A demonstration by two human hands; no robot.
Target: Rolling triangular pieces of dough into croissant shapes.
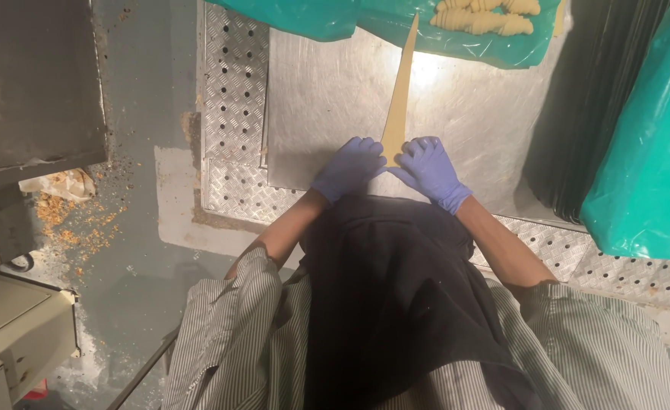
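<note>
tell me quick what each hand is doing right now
Left hand: gloved, fingers pressed on the wide near end of the long dough triangle, not closed round it.
Right hand: gloved, fingers pressed on the same end, likewise open.

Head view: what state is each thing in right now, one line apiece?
Dough triangle: flat on the metal table, wide end under both hands.
Left hand: gloved, fingers pressing the wide end.
Right hand: gloved, fingers pressing the wide end.
Rolled pastries: shaped, lying on the green sheet.
</note>
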